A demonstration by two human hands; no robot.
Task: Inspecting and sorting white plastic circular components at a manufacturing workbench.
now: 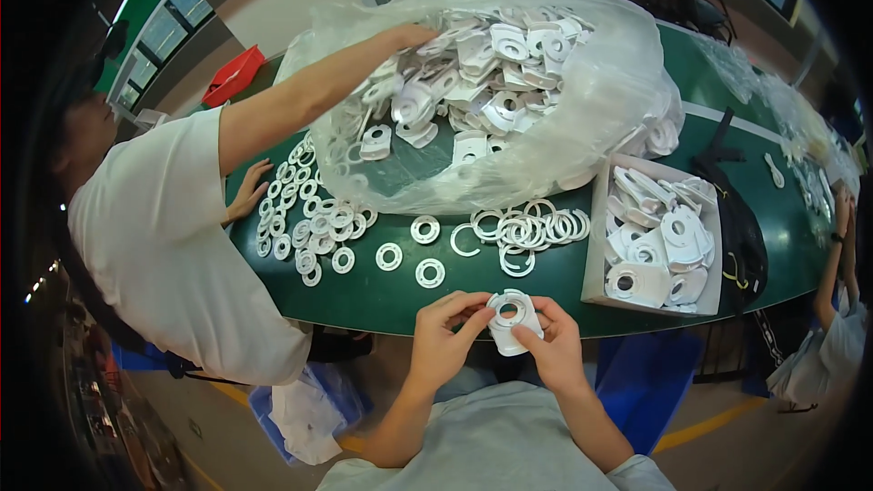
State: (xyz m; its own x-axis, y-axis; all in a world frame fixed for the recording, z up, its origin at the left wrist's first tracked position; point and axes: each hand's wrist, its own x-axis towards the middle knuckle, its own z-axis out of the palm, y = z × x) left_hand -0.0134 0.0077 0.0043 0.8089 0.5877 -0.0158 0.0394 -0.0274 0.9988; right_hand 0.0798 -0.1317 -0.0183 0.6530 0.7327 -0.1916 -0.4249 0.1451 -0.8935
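Note:
Between my two hands, just off the table's front edge, is a white plastic housing (506, 342) with a round hole through its upper part. My left hand (446, 329) pinches its left side near the hole. On the other side, my right hand (555, 344) grips it, the thumb lying on its front face. Whether a separate ring sits around the hole, I cannot tell. Beyond my hands, flat white rings (430, 273) lie on the green table (391, 298). Thinner, open-gapped white rings (527, 229) are heaped to their right.
A large clear plastic bag (600, 141) spills similar white housings. To its right stands a white box (596, 264) full of them. At left, a co-worker's arm (309, 86) reaches into the bag. A black bag (744, 245) lies beyond the box; blue bins (650, 382) stand below the table.

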